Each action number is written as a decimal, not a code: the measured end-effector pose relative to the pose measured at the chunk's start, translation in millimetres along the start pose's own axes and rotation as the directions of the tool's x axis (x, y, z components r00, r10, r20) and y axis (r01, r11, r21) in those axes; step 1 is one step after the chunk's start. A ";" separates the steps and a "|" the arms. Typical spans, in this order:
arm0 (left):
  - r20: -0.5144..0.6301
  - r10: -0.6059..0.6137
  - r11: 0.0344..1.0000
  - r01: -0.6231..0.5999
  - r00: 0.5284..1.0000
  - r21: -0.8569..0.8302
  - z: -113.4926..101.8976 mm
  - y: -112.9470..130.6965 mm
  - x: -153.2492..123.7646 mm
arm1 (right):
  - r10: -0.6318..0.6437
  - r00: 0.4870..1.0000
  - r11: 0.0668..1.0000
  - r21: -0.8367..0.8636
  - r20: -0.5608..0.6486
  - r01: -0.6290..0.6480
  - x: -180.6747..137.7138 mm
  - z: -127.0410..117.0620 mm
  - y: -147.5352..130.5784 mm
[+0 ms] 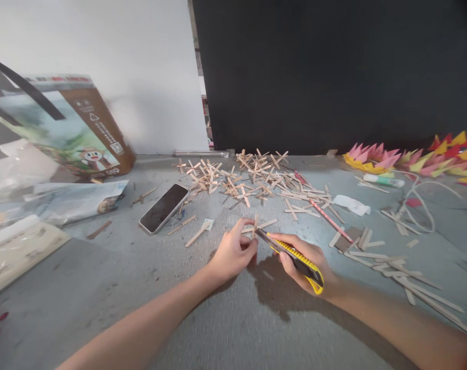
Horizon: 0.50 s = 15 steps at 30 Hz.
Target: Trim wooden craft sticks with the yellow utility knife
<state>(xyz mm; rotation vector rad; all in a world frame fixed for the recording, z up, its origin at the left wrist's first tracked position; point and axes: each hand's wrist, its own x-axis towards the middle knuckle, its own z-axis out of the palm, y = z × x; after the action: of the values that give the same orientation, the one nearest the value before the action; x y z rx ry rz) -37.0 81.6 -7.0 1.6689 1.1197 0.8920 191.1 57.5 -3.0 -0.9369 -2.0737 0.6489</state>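
Note:
My left hand point(233, 252) is closed in a pinch on a small wooden stick cross point(256, 226), held just above the grey floor. My right hand point(304, 259) grips a yellow and black utility knife point(295, 255), its blade tip touching the stick cross beside my left fingers. Both hands meet at the middle of the view. A large heap of finished stick crosses point(252, 177) lies beyond them, towards the dark wall.
A black phone point(164, 207) lies left of the hands. A tilted cardboard box point(75, 128) and plastic bags point(63, 200) stand far left. Loose flat sticks point(395, 267), a red pencil point(329, 220), a white cable point(422, 205) and pink-yellow paper flowers point(372, 156) lie right.

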 end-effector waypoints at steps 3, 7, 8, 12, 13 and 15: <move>0.002 0.004 1.000 -0.004 1.000 0.005 -0.4 -0.6 0.2 | -0.003 1.000 1.000 0.000 -0.002 0.003 -0.8 0.8 2.2; 0.027 -0.023 0.997 0.025 0.999 -0.067 0.5 -1.8 0.0 | -0.046 0.999 0.998 -0.041 -0.005 0.046 -0.3 2.9 1.6; 0.040 -0.042 0.994 0.046 0.998 -0.099 1.1 -2.2 -0.2 | -0.076 0.997 0.995 -0.066 0.005 0.076 0.1 3.5 0.9; 0.066 -0.068 0.982 0.078 0.995 -0.172 3.5 -2.8 -1.1 | -0.221 0.975 0.959 -0.177 0.020 0.221 2.0 5.9 -0.8; 0.063 -0.060 0.982 0.071 0.996 -0.173 3.9 -2.5 -1.2 | -0.253 0.967 0.947 -0.203 0.013 0.250 2.4 6.5 -0.4; 0.055 -0.049 0.983 0.058 0.997 -0.173 4.5 -1.7 -1.4 | -0.312 0.950 0.921 -0.248 -0.003 0.301 3.1 7.5 1.1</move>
<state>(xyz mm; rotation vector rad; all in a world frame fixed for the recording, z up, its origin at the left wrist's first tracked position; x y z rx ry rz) -33.9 79.4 -10.1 1.5030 1.0177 0.8826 184.2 59.6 -6.8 -0.7248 -2.2332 0.2091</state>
